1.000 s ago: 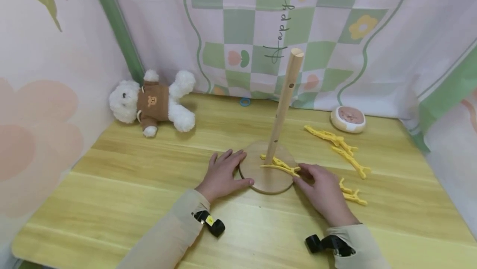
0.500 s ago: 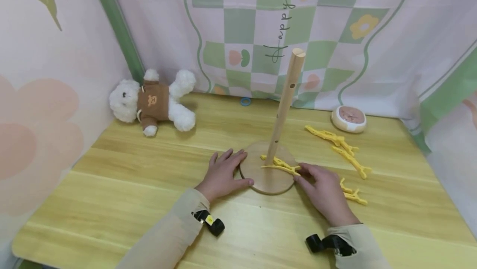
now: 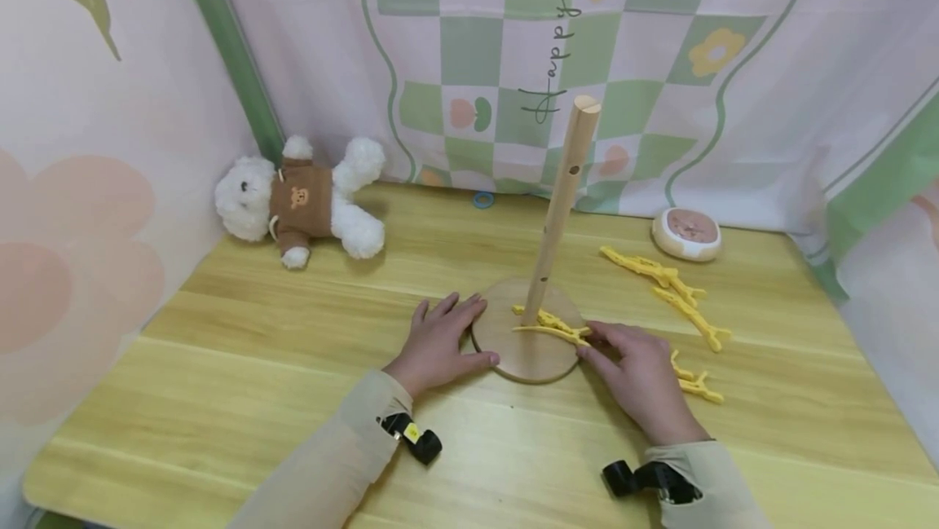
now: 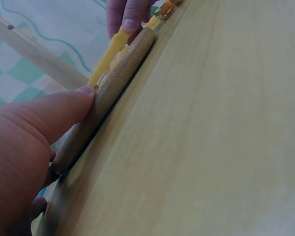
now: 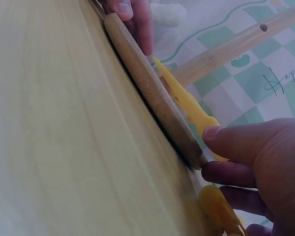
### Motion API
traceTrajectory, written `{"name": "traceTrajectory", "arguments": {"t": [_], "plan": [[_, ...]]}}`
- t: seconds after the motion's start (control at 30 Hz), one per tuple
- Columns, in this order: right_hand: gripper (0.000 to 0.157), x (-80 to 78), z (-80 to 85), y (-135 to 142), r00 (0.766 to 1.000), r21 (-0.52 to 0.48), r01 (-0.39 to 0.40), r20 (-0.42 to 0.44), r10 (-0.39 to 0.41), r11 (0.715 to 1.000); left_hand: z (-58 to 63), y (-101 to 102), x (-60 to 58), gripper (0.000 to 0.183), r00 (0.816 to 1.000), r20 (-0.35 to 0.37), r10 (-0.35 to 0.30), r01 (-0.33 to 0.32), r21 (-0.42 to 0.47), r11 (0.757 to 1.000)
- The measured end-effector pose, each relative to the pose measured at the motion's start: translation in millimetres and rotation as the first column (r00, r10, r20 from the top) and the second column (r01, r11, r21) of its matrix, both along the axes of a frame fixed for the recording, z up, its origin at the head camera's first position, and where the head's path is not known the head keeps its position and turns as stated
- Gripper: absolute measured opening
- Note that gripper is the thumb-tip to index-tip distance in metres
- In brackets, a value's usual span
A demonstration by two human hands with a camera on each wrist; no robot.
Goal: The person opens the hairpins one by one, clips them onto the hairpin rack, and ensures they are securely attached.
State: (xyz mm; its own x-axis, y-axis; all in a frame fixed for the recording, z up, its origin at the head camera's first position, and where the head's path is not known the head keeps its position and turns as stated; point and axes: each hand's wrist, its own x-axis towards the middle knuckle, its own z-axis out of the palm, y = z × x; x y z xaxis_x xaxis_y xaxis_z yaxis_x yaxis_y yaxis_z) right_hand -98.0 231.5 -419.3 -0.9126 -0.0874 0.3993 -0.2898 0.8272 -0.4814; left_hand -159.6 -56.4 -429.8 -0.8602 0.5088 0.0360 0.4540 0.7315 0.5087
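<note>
A round wooden base (image 3: 535, 364) lies on the table, and a wooden post (image 3: 559, 203) with several holes rises from it, leaning right in the head view. My left hand (image 3: 443, 350) rests at the base's left edge, fingers spread and fairly straight. In the left wrist view its thumb (image 4: 64, 110) presses on the rim. My right hand (image 3: 640, 382) pinches the forked end of yellow branch-shaped pieces (image 3: 552, 330) lying across the base at the foot of the post. The right wrist view has the thumb on top of a yellow piece (image 5: 189, 105); the index finger is partly hidden.
More yellow branch pieces lie to the right: a pair (image 3: 645, 266) farther back and others (image 3: 697, 386) beside my right hand. A white plush toy (image 3: 302, 199) in brown lies back left. A small blue ring (image 3: 482, 200) and a round white device (image 3: 685, 235) sit near the curtain.
</note>
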Motion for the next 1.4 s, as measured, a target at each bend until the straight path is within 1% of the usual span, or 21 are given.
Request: {"name": "traceTrajectory", "arguments": {"t": [0.37, 0.5, 0.8, 1.07, 1.3, 1.4], "plan": [[0.035, -0.2, -0.6, -0.2, 1.000, 0.007, -0.020, -0.002, 0.020, 1.000, 1.9, -0.7, 0.9, 0.086, 1.000, -0.003, -0.014, 0.014, 0.002, 1.000], [0.035, -0.3, -1.0, 0.0, 1.000, 0.006, -0.015, 0.004, 0.015, 1.000, 4.1, -0.9, 1.7, 0.085, 1.000, -0.003, -0.020, 0.020, 0.010, 1.000], [0.036, -0.4, -0.7, -0.3, 1.000, 0.008, -0.009, 0.018, 0.009, 1.000, 4.6, -0.6, 1.4, 0.084, 1.000, -0.005, -0.026, 0.026, 0.013, 1.000], [0.036, -1.4, -1.6, -2.3, 1.000, 0.012, -0.018, 0.012, 0.017, 1.000, 2.0, -0.1, 0.6, 0.086, 1.000, 0.010, -0.023, 0.023, -0.007, 1.000], [0.037, -0.7, -0.9, -2.6, 0.999, 0.011, -0.005, 0.033, 0.005, 1.000, -0.4, 0.1, 0.0, 0.086, 1.000, 0.008, -0.024, 0.024, -0.013, 1.000], [0.037, -2.0, 0.3, -5.7, 0.999, 0.005, -0.016, 0.037, 0.015, 1.000, 0.7, -0.1, 0.1, 0.086, 1.000, 0.007, -0.022, 0.022, -0.010, 1.000]]}}
